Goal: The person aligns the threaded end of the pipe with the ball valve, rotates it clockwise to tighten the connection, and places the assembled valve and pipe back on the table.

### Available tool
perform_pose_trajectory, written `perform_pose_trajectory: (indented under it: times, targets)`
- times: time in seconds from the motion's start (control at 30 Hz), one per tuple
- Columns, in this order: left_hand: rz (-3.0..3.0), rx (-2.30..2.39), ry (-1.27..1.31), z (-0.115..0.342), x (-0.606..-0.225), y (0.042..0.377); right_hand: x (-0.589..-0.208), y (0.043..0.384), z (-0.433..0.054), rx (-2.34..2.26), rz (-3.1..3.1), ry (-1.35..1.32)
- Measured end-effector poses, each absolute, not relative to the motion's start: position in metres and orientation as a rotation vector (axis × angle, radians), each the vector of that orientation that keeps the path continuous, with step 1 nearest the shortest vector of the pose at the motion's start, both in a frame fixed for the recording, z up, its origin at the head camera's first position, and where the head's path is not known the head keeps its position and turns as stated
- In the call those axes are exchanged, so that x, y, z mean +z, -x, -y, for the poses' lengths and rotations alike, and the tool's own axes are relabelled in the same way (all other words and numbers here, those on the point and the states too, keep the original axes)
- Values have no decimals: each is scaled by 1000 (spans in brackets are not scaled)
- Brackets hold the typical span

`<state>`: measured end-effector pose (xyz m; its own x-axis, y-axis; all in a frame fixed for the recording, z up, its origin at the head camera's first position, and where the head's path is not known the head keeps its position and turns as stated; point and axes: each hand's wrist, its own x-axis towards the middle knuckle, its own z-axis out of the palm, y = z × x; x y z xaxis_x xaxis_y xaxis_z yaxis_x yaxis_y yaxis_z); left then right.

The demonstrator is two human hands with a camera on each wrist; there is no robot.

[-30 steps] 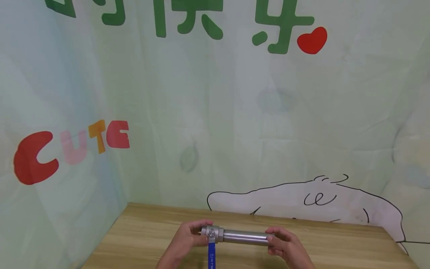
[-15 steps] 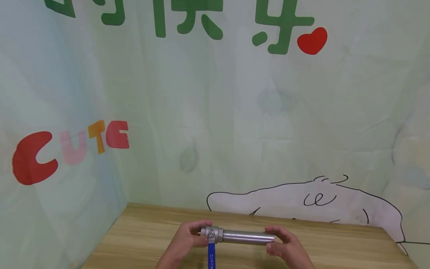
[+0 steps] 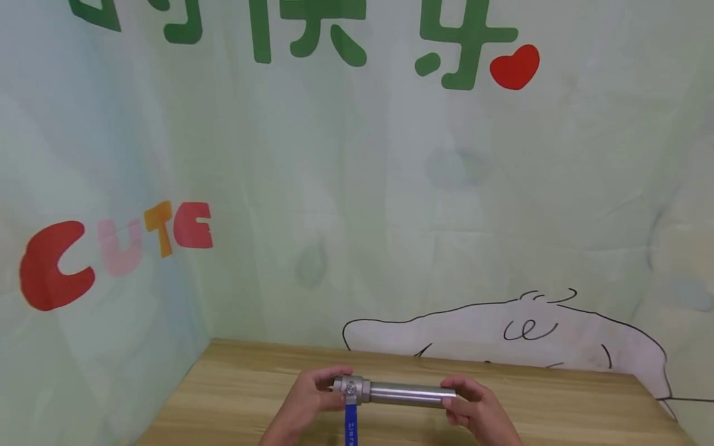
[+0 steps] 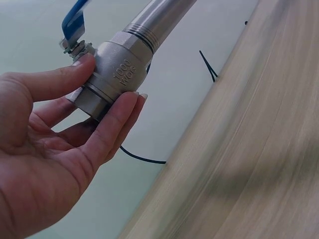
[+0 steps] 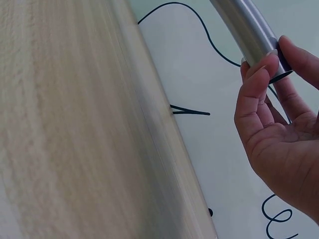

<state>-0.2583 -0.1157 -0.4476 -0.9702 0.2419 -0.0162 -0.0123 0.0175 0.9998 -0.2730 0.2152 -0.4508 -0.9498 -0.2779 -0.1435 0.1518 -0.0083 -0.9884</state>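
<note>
A steel ball valve point(image 4: 119, 67) marked "1000 WOG" is joined to a plain steel pipe point(image 3: 413, 394); some pipe thread shows at the joint in the left wrist view. Its blue lever handle point(image 3: 351, 424) points toward the person. My left hand point(image 3: 307, 399) holds the valve's free end between thumb and fingers. At the other end, my right hand point(image 3: 476, 406) pinches the pipe's open end, thumb on one side and fingertips point(image 5: 264, 64) on the other. The pipe lies roughly level between both hands, held above the wooden table.
The wood-grain table point(image 3: 234, 384) spreads beneath the hands. Behind it hangs a pale green printed cloth point(image 3: 379, 186) with green characters, a red heart point(image 3: 515, 67) and a white cartoon outline point(image 3: 474, 328). Coloured letters point(image 3: 58, 266) mark the left side.
My right hand's fingers have shifted round the pipe's end, the thumb coming off it and back on. My left hand and the valve stay nearly still.
</note>
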Motion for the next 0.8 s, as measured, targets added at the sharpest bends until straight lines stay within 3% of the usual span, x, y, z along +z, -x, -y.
perform_pose_trajectory:
  times: [0.8]
  targets:
    - [-2114, 2049, -246, 114, -446, 258, -453, 274, -213, -2016, -2049, 100]
